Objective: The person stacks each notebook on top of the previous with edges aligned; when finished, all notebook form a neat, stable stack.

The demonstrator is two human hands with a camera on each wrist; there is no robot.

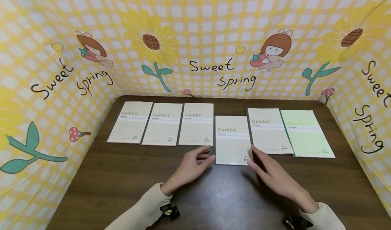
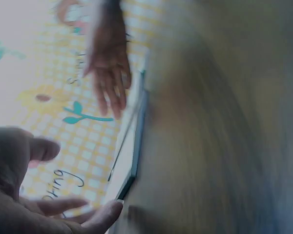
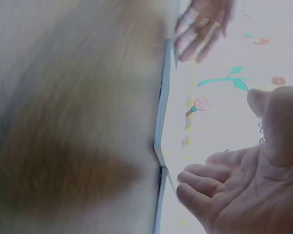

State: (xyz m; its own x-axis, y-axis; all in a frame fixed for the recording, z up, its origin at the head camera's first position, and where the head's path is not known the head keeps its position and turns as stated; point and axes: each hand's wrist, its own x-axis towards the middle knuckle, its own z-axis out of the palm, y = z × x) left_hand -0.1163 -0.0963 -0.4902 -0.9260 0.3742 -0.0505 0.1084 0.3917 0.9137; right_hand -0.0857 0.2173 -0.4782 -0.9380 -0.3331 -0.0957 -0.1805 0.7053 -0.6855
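A pale cream notebook [image 1: 232, 141] marked "Gambit" lies flat on the table, set nearer to me than its neighbours. My left hand [image 1: 195, 163] is beside its lower left edge, fingers loosely bent and gripping nothing. On the other side, my right hand [image 1: 275, 175] has its fingertips at the lower right edge, thumb apart from the fingers; whether they touch it I cannot tell. In the left wrist view the left hand [image 2: 49, 195] is spread near a notebook's corner. The right wrist view shows the right hand [image 3: 244, 180] with fingers extended, palm visible.
Three cream notebooks [image 1: 195, 123] stand in a row on the left. To the right lie another cream notebook [image 1: 268, 131], close against the middle one, and a light green notebook [image 1: 308, 133]. Patterned cloth [image 1: 195, 30] surrounds the brown table [image 1: 122, 175] at the back and sides.
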